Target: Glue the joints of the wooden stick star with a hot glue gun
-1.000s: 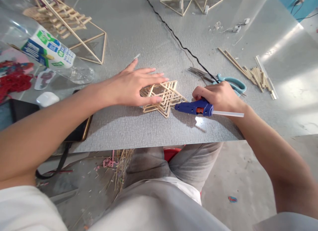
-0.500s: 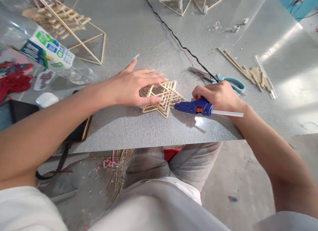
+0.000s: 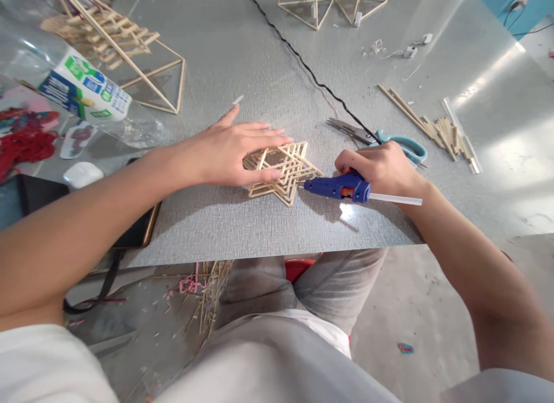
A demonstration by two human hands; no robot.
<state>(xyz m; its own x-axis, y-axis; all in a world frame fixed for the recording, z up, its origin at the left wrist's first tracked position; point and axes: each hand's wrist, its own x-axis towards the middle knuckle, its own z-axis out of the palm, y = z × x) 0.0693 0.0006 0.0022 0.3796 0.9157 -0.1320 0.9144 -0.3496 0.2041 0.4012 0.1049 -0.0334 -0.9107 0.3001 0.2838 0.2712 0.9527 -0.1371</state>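
A star-shaped frame of stacked thin wooden sticks (image 3: pixel 289 173) lies on the table near its front edge. My left hand (image 3: pixel 231 152) reaches over its left side, thumb and index finger steadying it, the other fingers stretched out. A blue hot glue gun (image 3: pixel 335 187) is in my right hand (image 3: pixel 381 163), fingers wrapped around its handle. Its nozzle is at the star's right side; whether it touches the sticks I cannot tell. From the gun's rear sticks out a clear glue stick (image 3: pixel 397 199). Scissors with light blue handles (image 3: pixel 411 149) lie just behind my right hand.
A black cord (image 3: pixel 298 56) runs from the right hand across the table. Cut wooden sticks (image 3: pixel 444 131) lie at the right. To the left are a plastic bottle (image 3: pixel 86 85), a stick structure (image 3: pixel 125 45), red yarn (image 3: pixel 26 140) and a phone (image 3: pixel 141 227).
Both hands, the star frame and the glue gun stay in place. The view has shifted only very slightly.
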